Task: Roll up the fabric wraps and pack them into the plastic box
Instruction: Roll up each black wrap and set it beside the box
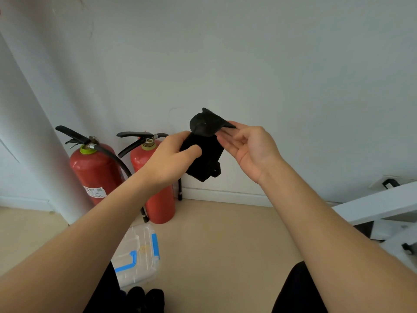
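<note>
**Clerk:** Premises?

**Inspector:** A pale wall (248, 64) meets a beige floor (225, 245) at a white skirting. Two red fire extinguishers stand upright against the wall. The left extinguisher (94, 170) has a label and a black hose. The right extinguisher (160, 204) is partly hidden behind the person's left forearm. A white piece of furniture (372, 206) enters from the right edge; what it is cannot be told.

**Clerk:** The item being handled?

**Inspector:** One black fabric wrap (206, 152), held in the air in front of the wall, well above the floor. Its upper end is a rounded flap that comes to a point toward the right. A strap end with a small buckle hangs from its lower edge.

**Clerk:** Left hand?

**Inspector:** The left hand (173, 154) grips the body of the wrap. Its thumb is pressed across the front face and its fingers are out of sight behind the cloth.

**Clerk:** Right hand?

**Inspector:** The right hand (250, 147) is turned palm toward the camera, with the fingers nearly straight and loosely spread. The fingertips lie against the pointed tip of the flap, touching it rather than clasping it.

**Clerk:** The container?

**Inspector:** The clear plastic box (144, 267), with blue latches, lies on the floor below the left forearm, just in front of the right extinguisher. It is well apart from the wrap. Whether its lid is fastened cannot be told.

**Clerk:** Anything further?

**Inspector:** Two dark rounded shapes (145, 298) sit at the near edge of the box and are too dim to identify. The person's knees (297, 290), in dark cloth, frame the bottom of the view.
</note>
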A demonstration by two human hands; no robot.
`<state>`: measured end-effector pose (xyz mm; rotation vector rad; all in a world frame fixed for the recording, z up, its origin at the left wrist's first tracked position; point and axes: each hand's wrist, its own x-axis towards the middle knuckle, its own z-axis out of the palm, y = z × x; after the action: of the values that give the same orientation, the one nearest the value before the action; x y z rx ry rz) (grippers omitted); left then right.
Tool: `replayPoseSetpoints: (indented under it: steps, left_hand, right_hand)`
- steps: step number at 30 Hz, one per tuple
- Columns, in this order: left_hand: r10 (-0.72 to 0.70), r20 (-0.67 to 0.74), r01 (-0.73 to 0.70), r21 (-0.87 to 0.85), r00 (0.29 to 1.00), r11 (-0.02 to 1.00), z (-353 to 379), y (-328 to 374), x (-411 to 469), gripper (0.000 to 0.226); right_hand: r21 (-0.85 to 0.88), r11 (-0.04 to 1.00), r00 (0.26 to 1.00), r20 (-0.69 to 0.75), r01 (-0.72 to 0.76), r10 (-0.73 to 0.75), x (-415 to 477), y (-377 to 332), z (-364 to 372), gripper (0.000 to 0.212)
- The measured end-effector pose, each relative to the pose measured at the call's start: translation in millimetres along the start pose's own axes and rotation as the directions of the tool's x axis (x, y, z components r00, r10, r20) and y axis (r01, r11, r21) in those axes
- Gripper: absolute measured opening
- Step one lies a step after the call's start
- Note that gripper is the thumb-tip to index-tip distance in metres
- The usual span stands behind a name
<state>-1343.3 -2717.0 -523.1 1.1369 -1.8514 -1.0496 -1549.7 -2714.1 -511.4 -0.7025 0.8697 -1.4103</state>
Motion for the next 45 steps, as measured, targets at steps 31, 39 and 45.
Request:
replayPoseSetpoints:
  steps: [31,39,45]
  left_hand:
    - [-0.321,-0.199,0.143,-0.602,0.926,0.786,2,-4,6,0.025]
    - [-0.307,-0.164,0.169,-0.557,0.938,0.813,-1,-5,2,0.019]
    - [-0.374,-0.206,0.241,-0.476,0.904,0.846,-8,-9,0,0.029]
  right_hand:
    - [-0.837,0.537,0.971,0.200,0.100,0.131,-8,25,13,0.029]
    - [-0.847,0.465,0.956,0.293,0.257,0.005,-7,32,14,0.031]
    - [-0.837,0.504,0.961,0.272,0.213,0.046,-6,27,7,0.027]
